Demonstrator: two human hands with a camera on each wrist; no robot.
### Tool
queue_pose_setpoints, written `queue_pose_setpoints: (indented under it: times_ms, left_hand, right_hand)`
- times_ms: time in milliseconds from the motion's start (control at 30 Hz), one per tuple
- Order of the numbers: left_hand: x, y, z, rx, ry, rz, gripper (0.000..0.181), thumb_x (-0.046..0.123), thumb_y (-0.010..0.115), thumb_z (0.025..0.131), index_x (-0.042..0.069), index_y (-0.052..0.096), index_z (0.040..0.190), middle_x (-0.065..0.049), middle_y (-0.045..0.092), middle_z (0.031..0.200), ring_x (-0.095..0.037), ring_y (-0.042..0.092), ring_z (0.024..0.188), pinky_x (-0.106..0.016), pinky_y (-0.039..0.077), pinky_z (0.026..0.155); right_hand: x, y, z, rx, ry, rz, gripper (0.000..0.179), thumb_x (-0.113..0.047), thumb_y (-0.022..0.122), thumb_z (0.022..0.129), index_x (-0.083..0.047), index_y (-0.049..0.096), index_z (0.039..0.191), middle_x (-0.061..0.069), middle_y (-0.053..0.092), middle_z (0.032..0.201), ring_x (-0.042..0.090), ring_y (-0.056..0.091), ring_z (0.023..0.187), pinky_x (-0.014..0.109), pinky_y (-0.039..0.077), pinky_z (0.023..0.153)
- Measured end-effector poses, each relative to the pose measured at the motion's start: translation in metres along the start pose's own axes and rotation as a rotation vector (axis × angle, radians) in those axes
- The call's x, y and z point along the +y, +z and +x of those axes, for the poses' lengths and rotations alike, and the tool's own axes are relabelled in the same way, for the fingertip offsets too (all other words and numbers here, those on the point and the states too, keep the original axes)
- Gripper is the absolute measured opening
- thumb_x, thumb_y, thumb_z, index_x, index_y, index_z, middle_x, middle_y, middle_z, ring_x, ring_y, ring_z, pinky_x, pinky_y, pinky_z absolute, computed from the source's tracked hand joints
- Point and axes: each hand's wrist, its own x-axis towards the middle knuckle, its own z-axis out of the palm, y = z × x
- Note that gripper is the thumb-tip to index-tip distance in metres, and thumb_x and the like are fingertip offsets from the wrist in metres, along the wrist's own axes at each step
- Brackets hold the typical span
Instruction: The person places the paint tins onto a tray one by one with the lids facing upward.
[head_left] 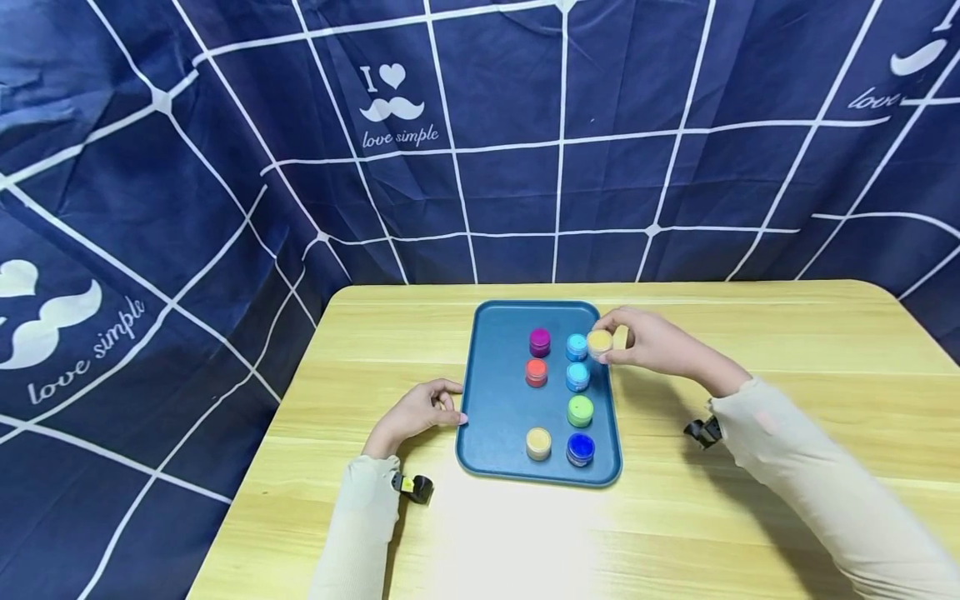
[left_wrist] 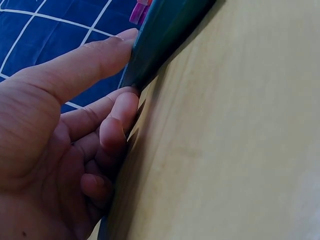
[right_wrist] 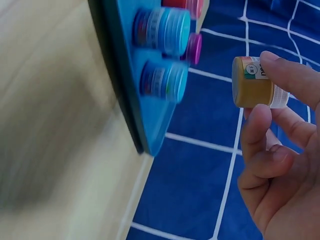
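Observation:
My right hand [head_left: 651,340] pinches a small paint jar [right_wrist: 254,82] with yellow-orange paint and a pale lid between thumb and fingers. It holds this jar raised at the tray's upper right edge, beside a light blue jar [head_left: 577,347]. In the right wrist view the jar is tipped sideways to the camera, its label partly under the thumb. At the left edge of the dark teal tray [head_left: 495,408], my left hand [head_left: 416,412] grips the rim with thumb and index finger; its other fingers curl beside the tray [left_wrist: 150,55].
More jars stand on the tray: purple [head_left: 539,342], red [head_left: 536,372], a second light blue [head_left: 577,377], green [head_left: 580,411], dark blue [head_left: 580,449] and yellow [head_left: 537,443]. Under the tray is a light wooden table [head_left: 697,517], with a blue gridded cloth [head_left: 510,200] behind it.

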Motion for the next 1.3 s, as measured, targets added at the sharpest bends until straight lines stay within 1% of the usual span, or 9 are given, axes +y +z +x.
queue_pose_setpoints:
  times_ms: [300, 433, 567, 700, 833, 900, 1033, 1100, 1300]
  left_hand:
    - [0.003, -0.002, -0.001, 0.004, -0.003, 0.019, 0.054, 0.014, 0.077, 0.080, -0.001, 0.056, 0.127, -0.001, 0.055, 0.080, -0.014, 0.047, 0.072, -0.026, 0.039, 0.070]
    - [0.004, -0.002, -0.001, 0.004, -0.011, 0.021, 0.054, 0.014, 0.077, 0.080, -0.001, 0.057, 0.127, -0.001, 0.055, 0.080, -0.014, 0.047, 0.073, -0.026, 0.039, 0.071]
    - [0.005, -0.001, -0.001, 0.003, -0.011, 0.021, 0.054, 0.015, 0.077, 0.080, -0.001, 0.056, 0.128, -0.001, 0.055, 0.080, -0.014, 0.046, 0.072, -0.026, 0.039, 0.070]
    - [0.004, -0.001, -0.001, -0.001, -0.005, 0.018, 0.055, 0.015, 0.077, 0.080, -0.001, 0.056, 0.128, -0.001, 0.056, 0.080, -0.014, 0.046, 0.072, -0.025, 0.039, 0.069]
    - [0.003, 0.000, -0.001, -0.004, 0.003, 0.011, 0.055, 0.014, 0.077, 0.080, -0.002, 0.056, 0.128, -0.002, 0.055, 0.080, -0.014, 0.046, 0.072, -0.025, 0.039, 0.068]
    - [0.002, 0.000, -0.001, -0.003, 0.005, 0.006, 0.055, 0.014, 0.077, 0.080, -0.002, 0.056, 0.128, -0.002, 0.055, 0.080, -0.015, 0.046, 0.072, -0.024, 0.039, 0.068]
    - [0.002, 0.000, -0.001, 0.001, 0.009, 0.003, 0.055, 0.012, 0.077, 0.080, -0.003, 0.055, 0.128, -0.002, 0.055, 0.081, -0.015, 0.046, 0.072, -0.025, 0.039, 0.068]
    - [0.001, 0.000, -0.002, 0.002, 0.008, -0.001, 0.056, 0.012, 0.077, 0.080, -0.003, 0.055, 0.129, -0.002, 0.055, 0.081, -0.015, 0.046, 0.072, -0.024, 0.038, 0.068]
    - [0.003, 0.000, -0.003, -0.005, 0.005, -0.003, 0.054, 0.009, 0.076, 0.080, -0.004, 0.055, 0.128, -0.002, 0.055, 0.081, -0.015, 0.045, 0.072, -0.024, 0.038, 0.067]
  right_hand:
    - [-0.019, 0.020, 0.004, -0.105, 0.000, 0.013, 0.040, -0.025, 0.074, 0.084, -0.007, 0.061, 0.117, 0.009, 0.062, 0.110, 0.015, 0.052, 0.070, 0.030, 0.046, 0.067]
    - [-0.026, 0.027, 0.004, -0.151, -0.018, 0.006, 0.039, -0.026, 0.073, 0.084, -0.009, 0.061, 0.116, 0.006, 0.063, 0.107, 0.013, 0.052, 0.069, 0.029, 0.045, 0.066]
    - [-0.030, 0.034, 0.005, -0.172, -0.041, 0.005, 0.035, -0.023, 0.073, 0.084, -0.012, 0.062, 0.114, 0.003, 0.063, 0.104, 0.012, 0.051, 0.067, 0.028, 0.044, 0.066]
    - [-0.034, 0.041, 0.005, -0.198, -0.060, -0.005, 0.033, -0.020, 0.074, 0.083, -0.014, 0.063, 0.114, 0.002, 0.064, 0.107, 0.011, 0.051, 0.066, 0.028, 0.044, 0.066]
    - [-0.040, 0.045, 0.006, -0.219, -0.052, -0.037, 0.034, -0.022, 0.075, 0.082, -0.015, 0.063, 0.113, 0.003, 0.065, 0.108, 0.011, 0.051, 0.067, 0.028, 0.045, 0.066]
    - [-0.043, 0.047, 0.007, -0.221, -0.042, -0.059, 0.034, -0.024, 0.076, 0.081, -0.016, 0.063, 0.112, 0.003, 0.066, 0.108, 0.011, 0.054, 0.072, 0.030, 0.047, 0.069]
    - [-0.050, 0.051, 0.009, -0.233, -0.026, -0.097, 0.032, -0.028, 0.077, 0.080, -0.019, 0.064, 0.108, 0.001, 0.066, 0.106, 0.015, 0.056, 0.085, 0.036, 0.049, 0.076]
    - [-0.052, 0.055, 0.010, -0.243, -0.027, -0.115, 0.032, -0.030, 0.077, 0.080, -0.019, 0.064, 0.108, -0.002, 0.065, 0.103, 0.015, 0.056, 0.089, 0.036, 0.048, 0.078]
    - [-0.054, 0.065, 0.014, -0.251, -0.062, -0.153, 0.033, -0.031, 0.077, 0.080, -0.019, 0.064, 0.108, -0.006, 0.060, 0.089, 0.011, 0.053, 0.080, 0.027, 0.044, 0.067]
